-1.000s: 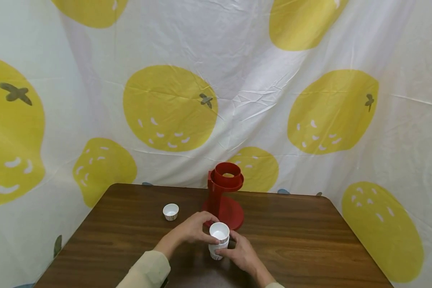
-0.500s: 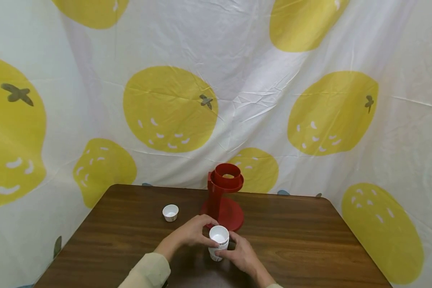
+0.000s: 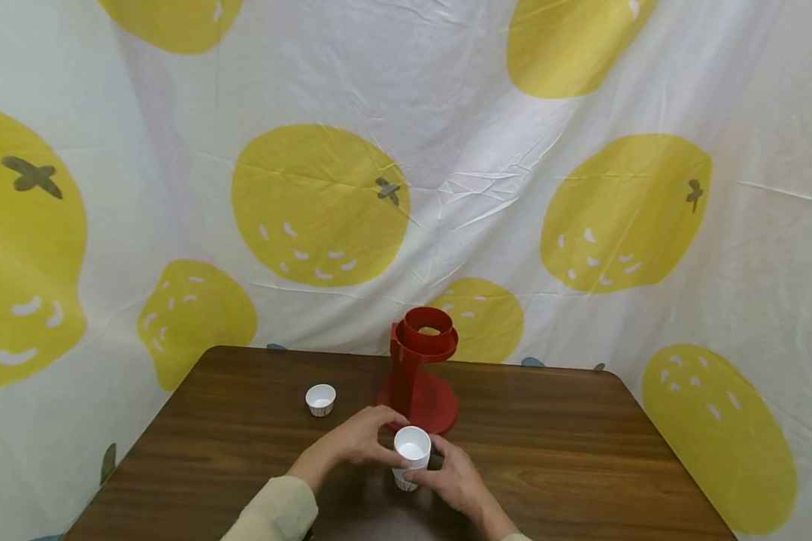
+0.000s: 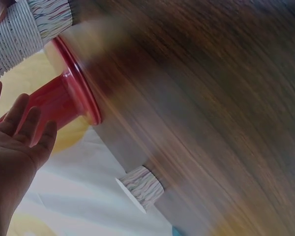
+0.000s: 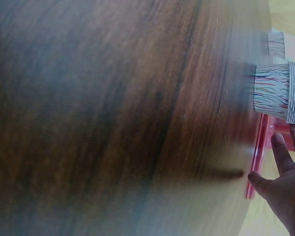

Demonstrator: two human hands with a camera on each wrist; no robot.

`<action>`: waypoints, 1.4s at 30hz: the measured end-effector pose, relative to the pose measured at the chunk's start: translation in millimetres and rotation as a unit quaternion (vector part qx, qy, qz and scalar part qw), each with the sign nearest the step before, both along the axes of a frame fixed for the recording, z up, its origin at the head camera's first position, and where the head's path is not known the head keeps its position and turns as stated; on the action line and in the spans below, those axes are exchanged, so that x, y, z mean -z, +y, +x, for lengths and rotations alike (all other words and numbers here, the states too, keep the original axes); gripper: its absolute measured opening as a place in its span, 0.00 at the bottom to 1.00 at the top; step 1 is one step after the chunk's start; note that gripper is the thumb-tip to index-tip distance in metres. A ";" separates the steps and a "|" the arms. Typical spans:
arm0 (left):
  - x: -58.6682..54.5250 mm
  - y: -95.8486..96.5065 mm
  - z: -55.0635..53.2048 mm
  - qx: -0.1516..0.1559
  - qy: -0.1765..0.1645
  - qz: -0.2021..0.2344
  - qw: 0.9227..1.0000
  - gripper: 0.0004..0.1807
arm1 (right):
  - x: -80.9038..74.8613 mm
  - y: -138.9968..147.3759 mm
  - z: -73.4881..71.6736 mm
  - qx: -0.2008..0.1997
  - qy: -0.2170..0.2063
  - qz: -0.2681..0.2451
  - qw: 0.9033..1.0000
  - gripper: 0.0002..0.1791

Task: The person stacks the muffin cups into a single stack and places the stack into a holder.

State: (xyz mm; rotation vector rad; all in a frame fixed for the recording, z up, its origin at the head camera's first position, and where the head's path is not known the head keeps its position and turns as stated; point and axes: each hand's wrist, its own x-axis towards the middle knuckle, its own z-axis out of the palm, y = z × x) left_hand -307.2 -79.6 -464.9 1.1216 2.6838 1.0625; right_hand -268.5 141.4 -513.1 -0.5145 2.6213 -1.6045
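Observation:
A stack of small white paper baking cups [image 3: 411, 449] stands upright near the front of the table, between both hands. The lowest cup shows coloured wavy stripes, and closely packed rims ring the stack [image 4: 17, 34] above it. My left hand [image 3: 360, 439] grips the upper part from the left, thumb at the near side and index finger behind the rim. From the right, my right hand [image 3: 459, 479] holds the stack lower down between thumb and index finger. The remaining fingers of both hands spread away from the cups in the wrist views.
Just behind the stack is a red stand [image 3: 403, 376] with a round base and a ring-shaped holder on top. A single paper cup [image 3: 321, 400] sits upright farther back on the left. A lemon-print cloth [image 3: 460, 150] hangs behind the brown wooden table [image 3: 568, 451].
The upper cups have sunk into the lower ones, so the gap between their rims has closed. My left hand has come down slightly with them; my right hand stays nearly in place.

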 end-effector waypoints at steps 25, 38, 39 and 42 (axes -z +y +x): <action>1.8 -22.3 -5.0 -0.022 -0.005 0.012 1.000 0.30 | -0.8 0.0 -0.6 0.001 0.006 0.019 1.000 0.34; 4.3 -37.5 -9.3 -0.069 -0.032 0.015 0.997 0.35 | -0.1 -1.0 0.4 0.010 0.017 0.033 0.999 0.36; 4.4 -38.8 -9.6 -0.072 -0.035 0.017 0.997 0.35 | 0.2 -1.2 0.6 0.011 0.018 0.033 0.999 0.36; 5.5 -42.7 -10.8 -0.080 -0.033 0.021 0.996 0.35 | 1.0 -1.9 1.2 0.012 0.021 0.029 0.999 0.36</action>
